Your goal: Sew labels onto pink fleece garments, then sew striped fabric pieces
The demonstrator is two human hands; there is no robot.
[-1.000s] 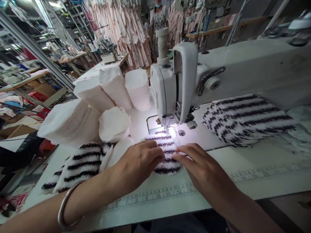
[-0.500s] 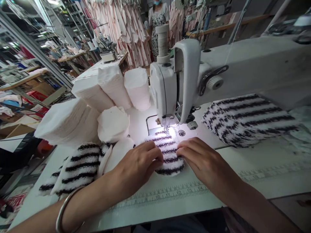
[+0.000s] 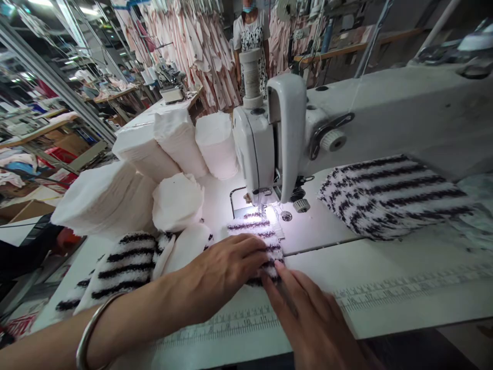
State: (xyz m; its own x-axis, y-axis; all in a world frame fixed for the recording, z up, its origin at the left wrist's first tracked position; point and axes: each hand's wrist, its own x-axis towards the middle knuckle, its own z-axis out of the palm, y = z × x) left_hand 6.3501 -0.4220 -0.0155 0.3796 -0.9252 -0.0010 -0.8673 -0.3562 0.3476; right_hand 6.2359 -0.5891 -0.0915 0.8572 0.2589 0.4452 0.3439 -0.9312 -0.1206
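A black-and-white striped fuzzy piece (image 3: pixel 252 226) lies under the lit needle area of the white sewing machine (image 3: pixel 254 154). My left hand (image 3: pixel 231 262) rests on the piece's left and middle part, its fingers together and pressing on the cloth. At the near right edge, my right hand (image 3: pixel 304 308) pinches the piece between thumb and fingers. The near end of the piece is partly hidden by both hands.
Stacks of white padding (image 3: pixel 103 198) stand left of the machine, beside striped pieces (image 3: pixel 125 264). A striped pile (image 3: pixel 393 192) lies on the right. A printed ruler (image 3: pixel 246 324) runs along the table front. Beyond the machine stands a person (image 3: pixel 250 36) before hanging pink garments (image 3: pixel 192 56).
My right hand has moved down and left to the near edge of the piece. My left hand has shifted slightly right, over more of the cloth. The view has shifted slightly.
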